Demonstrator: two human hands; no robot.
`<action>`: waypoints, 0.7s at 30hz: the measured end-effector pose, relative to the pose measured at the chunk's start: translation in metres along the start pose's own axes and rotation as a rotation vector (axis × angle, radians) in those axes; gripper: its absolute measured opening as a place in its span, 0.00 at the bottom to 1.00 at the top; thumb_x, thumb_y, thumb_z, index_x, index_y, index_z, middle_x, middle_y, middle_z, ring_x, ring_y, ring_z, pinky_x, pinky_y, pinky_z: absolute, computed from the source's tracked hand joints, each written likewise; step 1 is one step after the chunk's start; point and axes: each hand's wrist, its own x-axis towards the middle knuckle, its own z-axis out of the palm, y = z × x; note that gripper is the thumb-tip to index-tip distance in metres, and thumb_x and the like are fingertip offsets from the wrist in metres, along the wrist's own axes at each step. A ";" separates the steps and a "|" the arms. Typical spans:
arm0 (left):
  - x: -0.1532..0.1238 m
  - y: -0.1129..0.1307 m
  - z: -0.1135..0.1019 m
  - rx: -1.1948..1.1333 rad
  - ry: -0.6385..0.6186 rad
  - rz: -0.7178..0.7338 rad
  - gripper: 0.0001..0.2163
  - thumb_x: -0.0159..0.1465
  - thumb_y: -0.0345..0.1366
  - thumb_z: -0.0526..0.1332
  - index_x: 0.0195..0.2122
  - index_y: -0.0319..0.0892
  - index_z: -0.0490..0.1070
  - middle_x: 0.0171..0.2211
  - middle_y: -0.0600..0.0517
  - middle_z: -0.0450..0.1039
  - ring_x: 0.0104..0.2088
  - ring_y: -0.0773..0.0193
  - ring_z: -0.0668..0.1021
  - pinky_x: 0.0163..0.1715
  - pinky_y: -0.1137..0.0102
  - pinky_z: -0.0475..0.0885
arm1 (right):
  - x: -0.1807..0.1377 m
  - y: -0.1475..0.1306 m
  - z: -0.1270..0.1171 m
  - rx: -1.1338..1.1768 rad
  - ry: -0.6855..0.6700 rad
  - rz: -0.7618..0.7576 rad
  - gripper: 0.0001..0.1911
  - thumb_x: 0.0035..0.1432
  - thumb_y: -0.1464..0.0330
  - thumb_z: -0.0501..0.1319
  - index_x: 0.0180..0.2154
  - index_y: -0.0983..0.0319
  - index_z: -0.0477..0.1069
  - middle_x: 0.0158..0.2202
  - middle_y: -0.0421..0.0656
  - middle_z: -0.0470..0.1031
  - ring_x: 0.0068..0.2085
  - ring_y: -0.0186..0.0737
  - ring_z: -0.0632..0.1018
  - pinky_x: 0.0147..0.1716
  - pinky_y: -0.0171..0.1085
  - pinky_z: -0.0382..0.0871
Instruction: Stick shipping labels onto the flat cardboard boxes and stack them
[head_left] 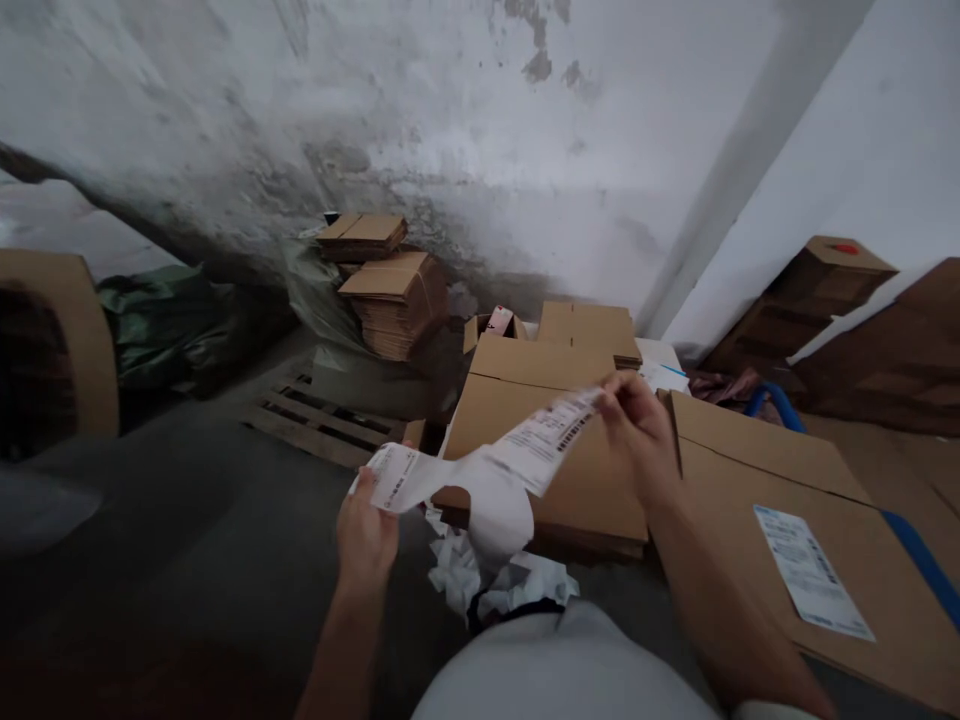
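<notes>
Between my hands stretches a strip of printed shipping labels on white backing paper that curls down in a loop in the middle. My left hand pinches the strip's left end, thumb on top. My right hand grips the corner of a label with a barcode at the right end; the label's tip is blurred. Below the strip lies a stack of flat cardboard boxes. To the right, another flat cardboard box bears a stuck-on shipping label.
Crumpled white paper lies on the floor just before my body. A wooden pallet and tied cardboard stacks stand at the back left. Green sacks are at the left, brown boxes along the right wall.
</notes>
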 end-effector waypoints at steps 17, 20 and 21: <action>-0.008 -0.015 0.011 0.802 -0.248 -0.027 0.17 0.52 0.48 0.71 0.21 0.39 0.73 0.20 0.48 0.73 0.23 0.58 0.75 0.21 0.71 0.66 | -0.063 0.092 -0.098 -0.715 0.179 0.575 0.26 0.57 0.52 0.56 0.45 0.66 0.72 0.46 0.58 0.75 0.47 0.53 0.76 0.47 0.47 0.68; -0.010 -0.017 0.014 0.722 -0.307 -0.104 0.22 0.51 0.54 0.70 0.31 0.36 0.76 0.26 0.46 0.77 0.28 0.54 0.78 0.24 0.69 0.71 | -0.088 0.070 -0.160 -0.670 0.320 0.474 0.23 0.56 0.49 0.54 0.38 0.61 0.73 0.39 0.56 0.76 0.39 0.51 0.77 0.38 0.45 0.70; -0.010 -0.016 0.015 0.681 -0.358 -0.121 0.25 0.52 0.56 0.68 0.36 0.35 0.77 0.30 0.44 0.79 0.31 0.52 0.79 0.27 0.68 0.72 | -0.099 0.063 -0.191 -0.716 0.383 0.463 0.23 0.54 0.48 0.54 0.35 0.60 0.72 0.36 0.55 0.76 0.37 0.52 0.77 0.35 0.46 0.69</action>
